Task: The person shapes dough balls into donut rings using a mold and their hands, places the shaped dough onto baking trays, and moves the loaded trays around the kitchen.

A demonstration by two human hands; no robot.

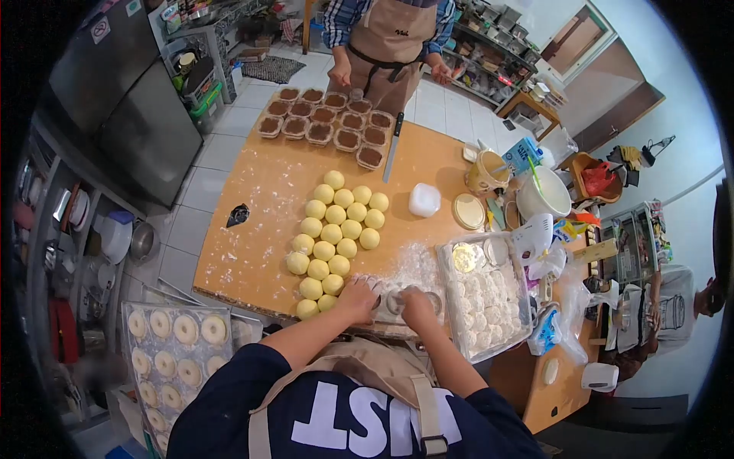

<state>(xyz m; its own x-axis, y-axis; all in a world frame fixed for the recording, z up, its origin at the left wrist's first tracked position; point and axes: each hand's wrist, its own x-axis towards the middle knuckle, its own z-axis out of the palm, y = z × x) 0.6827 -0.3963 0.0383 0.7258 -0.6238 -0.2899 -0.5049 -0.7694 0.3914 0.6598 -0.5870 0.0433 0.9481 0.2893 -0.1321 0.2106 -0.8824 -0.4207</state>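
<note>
At the near edge of the wooden table (229, 264), my left hand (358, 300) rests palm down with its fingers curled, beside the yellow dough balls (332, 233). A small dark edge shows by its fingertips; what they hold is unclear. My right hand (417, 307) is closed with fingertips pointing down, its contents hidden. Between the hands lies a pale round piece (395, 301), perhaps dough or a ring cutter. Another round shape (435, 301) sits just right of my right hand. White flour (413, 264) is spread ahead of them.
Right of my hands stands a plastic tray (489, 353) of floured dough pieces. A tray of dough rings (187, 329) is at lower left. Several brown-topped cups (321, 133) and a knife (394, 145) lie at the far end, where a person in an apron (386, 38) stands.
</note>
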